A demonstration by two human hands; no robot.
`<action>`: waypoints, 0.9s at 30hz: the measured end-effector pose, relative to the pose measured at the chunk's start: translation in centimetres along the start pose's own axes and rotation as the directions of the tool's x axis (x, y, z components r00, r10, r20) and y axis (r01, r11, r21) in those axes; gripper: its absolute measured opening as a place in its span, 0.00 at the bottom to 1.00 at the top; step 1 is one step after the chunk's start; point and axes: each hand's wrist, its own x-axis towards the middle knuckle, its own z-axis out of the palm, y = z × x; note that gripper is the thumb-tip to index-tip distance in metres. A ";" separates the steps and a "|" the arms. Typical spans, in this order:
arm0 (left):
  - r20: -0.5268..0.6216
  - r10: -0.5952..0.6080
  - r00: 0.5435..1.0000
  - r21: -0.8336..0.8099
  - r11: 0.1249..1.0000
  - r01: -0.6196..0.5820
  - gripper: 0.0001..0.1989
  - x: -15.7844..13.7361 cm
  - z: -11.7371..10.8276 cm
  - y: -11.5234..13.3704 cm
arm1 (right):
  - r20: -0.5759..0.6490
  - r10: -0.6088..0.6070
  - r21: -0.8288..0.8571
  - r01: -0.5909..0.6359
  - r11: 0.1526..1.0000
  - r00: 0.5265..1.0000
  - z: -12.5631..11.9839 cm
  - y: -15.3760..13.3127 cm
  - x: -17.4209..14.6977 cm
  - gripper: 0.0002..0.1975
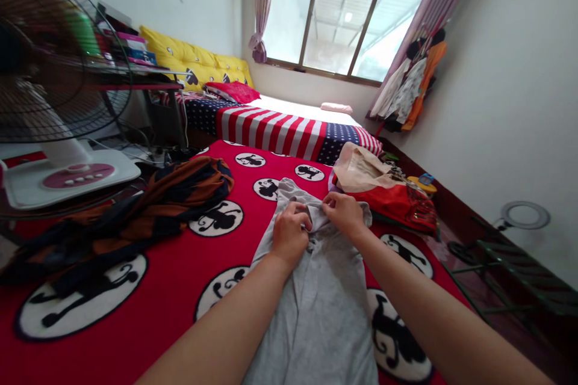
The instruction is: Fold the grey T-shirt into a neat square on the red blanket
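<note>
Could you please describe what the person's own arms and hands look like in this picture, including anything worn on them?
Both forearms are bare as far as the picture shows: no sleeves reach into view. The left hand and the right hand wear no gloves, and no watch, bracelet or ring can be seen on either. The fingernails are too small to make out any polish.

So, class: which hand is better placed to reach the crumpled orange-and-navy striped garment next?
Probably the left hand: the orange-and-navy striped garment lies on its side, while the right hand pinches the grey cotton garment further away.

Open red blanket [180, 264] left of the hands; striped garment [149, 204] and fan [67, 174] beyond.
</note>
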 end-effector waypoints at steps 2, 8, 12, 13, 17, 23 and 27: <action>0.007 -0.016 1.000 0.029 0.999 0.015 0.14 0.0 -0.2 0.2 | -0.022 0.015 0.008 -0.014 1.000 1.000 -0.1 -0.2 0.3 0.08; 0.090 -0.061 0.994 0.131 0.990 0.049 0.13 0.0 -0.4 0.6 | 0.012 -0.025 0.044 0.025 0.999 1.000 0.3 -0.9 0.4 0.05; 0.085 -0.108 0.991 0.168 0.982 0.092 0.09 -0.2 -0.5 1.1 | -0.044 0.045 0.111 -0.040 0.993 0.998 0.1 -0.7 1.1 0.06; 0.071 -0.122 0.990 0.176 0.978 0.108 0.07 -0.2 -0.5 1.2 | -0.062 0.074 0.144 -0.064 0.988 0.995 -0.1 -0.6 1.6 0.08; -0.023 -0.212 0.977 0.113 0.970 0.213 0.08 0.2 -0.5 0.9 | -0.044 0.123 0.311 -0.104 0.945 0.991 -0.2 -0.6 3.7 0.09; -0.142 -0.336 0.931 -0.069 0.942 0.330 0.16 1.2 -0.6 -0.5 | 0.054 0.056 0.509 -0.076 0.857 0.997 1.8 -1.8 5.4 0.08; -0.139 -0.340 0.930 -0.060 0.940 0.335 0.15 1.1 -0.6 -0.6 | 0.016 -0.002 0.534 -0.007 0.846 1.000 2.7 -1.9 5.4 0.14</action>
